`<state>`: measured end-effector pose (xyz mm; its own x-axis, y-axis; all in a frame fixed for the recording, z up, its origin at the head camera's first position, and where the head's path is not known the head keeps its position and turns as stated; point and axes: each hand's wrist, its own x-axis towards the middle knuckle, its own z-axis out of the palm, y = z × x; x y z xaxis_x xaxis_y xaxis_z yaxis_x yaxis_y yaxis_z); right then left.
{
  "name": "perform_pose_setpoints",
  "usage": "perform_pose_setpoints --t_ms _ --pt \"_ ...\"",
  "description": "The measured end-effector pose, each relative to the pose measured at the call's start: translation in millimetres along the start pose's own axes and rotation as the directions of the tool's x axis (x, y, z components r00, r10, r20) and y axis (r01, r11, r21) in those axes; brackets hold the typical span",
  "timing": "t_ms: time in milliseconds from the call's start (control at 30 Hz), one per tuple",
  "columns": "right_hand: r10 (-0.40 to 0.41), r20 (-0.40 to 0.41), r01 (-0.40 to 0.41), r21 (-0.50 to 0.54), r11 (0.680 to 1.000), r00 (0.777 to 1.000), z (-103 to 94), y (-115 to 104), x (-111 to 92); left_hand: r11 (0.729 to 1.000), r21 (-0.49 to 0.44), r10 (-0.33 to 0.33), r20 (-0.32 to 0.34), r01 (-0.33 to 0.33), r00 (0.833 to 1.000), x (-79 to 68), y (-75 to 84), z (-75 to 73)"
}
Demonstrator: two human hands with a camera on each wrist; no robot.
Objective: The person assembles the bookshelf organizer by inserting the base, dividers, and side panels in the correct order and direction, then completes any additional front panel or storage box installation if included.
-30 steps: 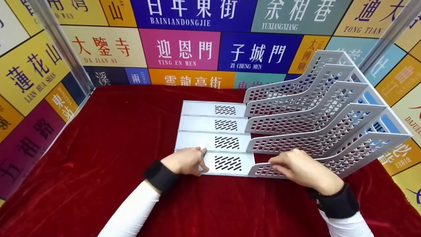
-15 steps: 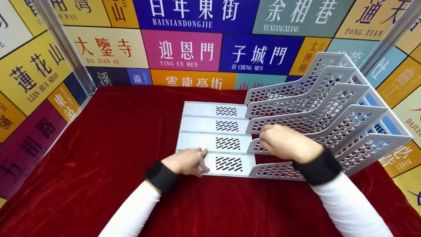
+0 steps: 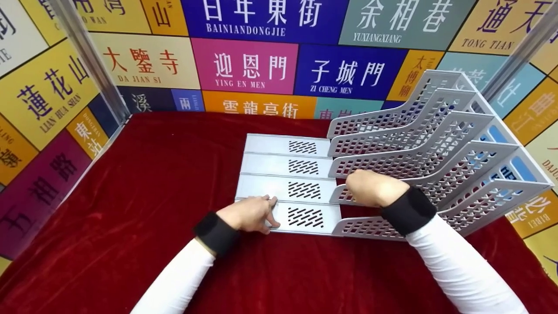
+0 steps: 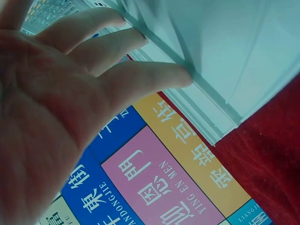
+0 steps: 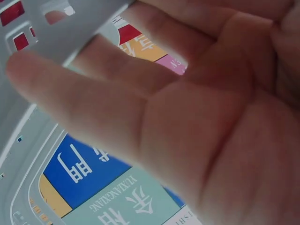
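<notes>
A grey plastic file organizer [image 3: 453, 131] with several perforated dividers lies on the red cloth. Its flat pale base panels [image 3: 263, 185] extend left. My left hand [image 3: 249, 213] rests on the nearest panel, thumb by the near edge and fingers at the seam; the left wrist view shows fairly straight fingers [image 4: 154, 74] touching a ridge. At the low front end of the second-nearest divider [image 3: 341, 194], my right hand [image 3: 374, 188] holds its edge with bent fingers. In the right wrist view, fingers [image 5: 79, 101] lie against the grey divider edge; the thumb's contact is hidden.
Dark red cloth [image 3: 144, 183] covers the table. Behind it stands a wall of coloured sign panels [image 3: 248, 65]. Metal posts rise at the left [image 3: 98, 65] and right [image 3: 518, 52] corners.
My right hand has left the nearest divider and moved away from me to the second-nearest one, where it now stays. My left hand has kept its place on the panel.
</notes>
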<state>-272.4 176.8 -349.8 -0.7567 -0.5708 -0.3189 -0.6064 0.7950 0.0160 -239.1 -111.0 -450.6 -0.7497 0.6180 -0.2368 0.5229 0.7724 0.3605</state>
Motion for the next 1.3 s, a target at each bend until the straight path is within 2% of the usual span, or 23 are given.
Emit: perform_pose_setpoints --t_ms 500,833,1000,1133,1233,1300 --pt "-0.089 -0.069 0.088 -0.007 0.996 0.994 1.6 3.3 -4.6 1.000 0.009 0.022 0.012 -0.022 1.000 2.3 0.3 -0.3" --pt "-0.059 0.006 0.059 -0.017 0.998 0.998 1.9 0.8 1.1 1.000 0.003 0.014 0.010 -0.014 1.000 2.3 -1.0 0.6" --pt "-0.037 0.060 0.035 0.027 0.999 0.998 -15.8 -1.3 -0.2 1.000 -0.002 0.007 0.019 -0.007 1.000 2.1 -0.5 -0.1" --pt "0.017 -0.036 -0.014 0.061 0.998 0.999 -40.9 2.9 6.5 1.000 -0.005 0.010 0.024 -0.010 1.000 1.8 0.0 -1.0" --pt "0.050 -0.122 -0.041 0.075 0.996 0.991 -53.5 15.0 20.4 1.000 -0.002 0.010 0.020 -0.010 1.000 1.6 -0.1 -0.7" --pt "0.072 -0.125 -0.064 0.072 0.995 0.990 -55.3 26.4 31.1 1.000 0.001 0.008 0.018 -0.008 1.000 1.4 0.2 -0.2"
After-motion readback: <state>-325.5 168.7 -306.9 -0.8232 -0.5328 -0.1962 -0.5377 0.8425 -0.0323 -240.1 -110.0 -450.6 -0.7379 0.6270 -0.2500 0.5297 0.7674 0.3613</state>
